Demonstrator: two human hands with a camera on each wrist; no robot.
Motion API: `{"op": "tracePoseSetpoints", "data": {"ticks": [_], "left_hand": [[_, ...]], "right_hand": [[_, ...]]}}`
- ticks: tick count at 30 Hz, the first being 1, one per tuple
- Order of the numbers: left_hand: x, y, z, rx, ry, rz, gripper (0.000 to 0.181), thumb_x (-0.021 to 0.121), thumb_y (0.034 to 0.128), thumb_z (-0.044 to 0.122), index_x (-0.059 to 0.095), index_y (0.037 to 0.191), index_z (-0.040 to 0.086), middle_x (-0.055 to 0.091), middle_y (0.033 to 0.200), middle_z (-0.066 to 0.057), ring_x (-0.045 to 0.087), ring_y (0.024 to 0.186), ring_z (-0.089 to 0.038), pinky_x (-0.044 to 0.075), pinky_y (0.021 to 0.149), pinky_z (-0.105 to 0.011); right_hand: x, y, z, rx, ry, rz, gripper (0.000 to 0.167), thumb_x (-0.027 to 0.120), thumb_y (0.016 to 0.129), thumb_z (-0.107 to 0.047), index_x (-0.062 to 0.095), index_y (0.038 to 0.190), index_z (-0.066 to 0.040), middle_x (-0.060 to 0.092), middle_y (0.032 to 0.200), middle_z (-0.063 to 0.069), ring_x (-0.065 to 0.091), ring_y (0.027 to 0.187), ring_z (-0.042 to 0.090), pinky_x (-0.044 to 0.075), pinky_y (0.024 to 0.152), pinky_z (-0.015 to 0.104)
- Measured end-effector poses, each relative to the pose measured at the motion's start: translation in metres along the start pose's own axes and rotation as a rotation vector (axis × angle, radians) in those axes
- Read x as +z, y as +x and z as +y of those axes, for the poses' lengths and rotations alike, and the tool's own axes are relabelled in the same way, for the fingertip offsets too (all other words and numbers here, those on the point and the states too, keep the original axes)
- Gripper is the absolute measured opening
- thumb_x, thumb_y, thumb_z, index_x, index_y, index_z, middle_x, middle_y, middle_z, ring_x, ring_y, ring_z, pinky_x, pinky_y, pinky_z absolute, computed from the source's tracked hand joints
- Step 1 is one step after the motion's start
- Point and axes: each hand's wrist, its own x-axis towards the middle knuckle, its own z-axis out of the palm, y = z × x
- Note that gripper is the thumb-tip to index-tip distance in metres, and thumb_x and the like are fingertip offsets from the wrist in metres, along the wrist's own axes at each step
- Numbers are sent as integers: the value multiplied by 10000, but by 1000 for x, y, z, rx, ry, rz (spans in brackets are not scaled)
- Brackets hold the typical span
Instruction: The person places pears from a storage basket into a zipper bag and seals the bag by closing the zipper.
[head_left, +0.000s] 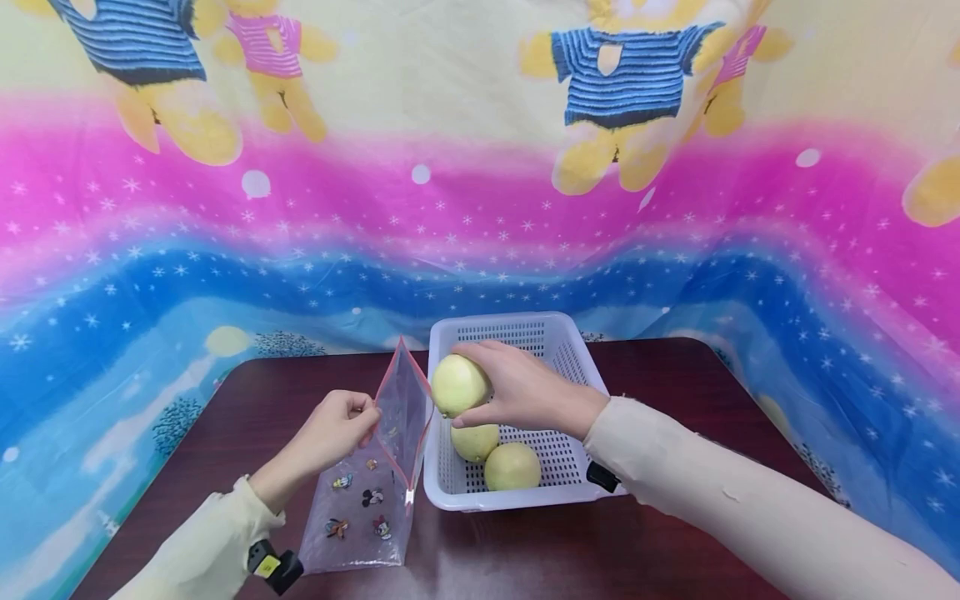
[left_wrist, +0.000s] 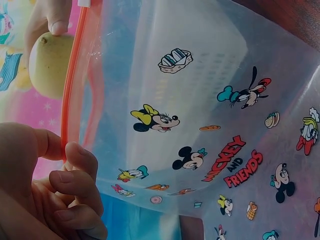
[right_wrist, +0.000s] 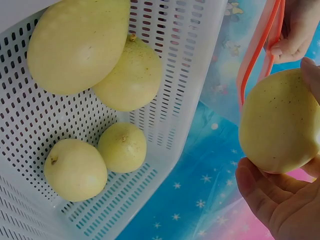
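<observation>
Left hand [head_left: 337, 432]: I see fingers pinching the bag [head_left: 356, 518] by its edge
Right hand [head_left: 519, 387]: grasping a pale-green fruit [head_left: 458, 386]
Fruit's place: beside the bag's open mouth, near the basket [head_left: 525, 501]

Dark worktop [head_left: 480, 558], printed curtain [head_left: 480, 217] behind worktop and along its sides, striped-shirt bears [head_left: 626, 79] high above worktop, white snowflakes [head_left: 527, 225] nearer it

The head view is bright and evenly lit, with soft sheen on the table [head_left: 517, 550] at lower centre. Both wrist views look dimmer; in the left one, glare whitens the bag [left_wrist: 200, 142] near the right edge.
</observation>
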Motion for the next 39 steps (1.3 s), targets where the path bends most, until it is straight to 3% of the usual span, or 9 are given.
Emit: {"op": "tracePoseSetpoints", "data": {"ticks": [16, 23, 39], "left_hand": [[3, 1, 2, -6, 25, 16, 302, 513, 961, 117, 518, 661, 86, 474, 521, 20, 297, 428, -95, 296, 421, -234], [3, 2, 1, -4, 26, 18, 296, 509, 956, 110, 521, 661, 86, 482, 524, 20, 298, 431, -95, 297, 424, -233], [5, 2, 4, 0, 30, 21, 291, 514, 950, 108, 532, 659, 92, 482, 525, 31, 302, 432, -81, 294, 433, -219]], "right_hand": [[7, 6, -10, -22, 4, -14, 874, 880, 742, -458, 479, 1478, -212, 621, 1273, 34, 616, 1054, 149, 547, 869, 372], [10, 8, -12, -42, -16, -2, 826, 885, 732, -460, 513, 1433, -229, 641, 1203, 24, 625, 1011, 138, 544, 839, 357], [17, 11, -15, -72, -4, -5, 829, 878, 737, -481, 506, 1439, -245, 639, 1237, 26, 610, 1066, 140, 541, 861, 350]]}}
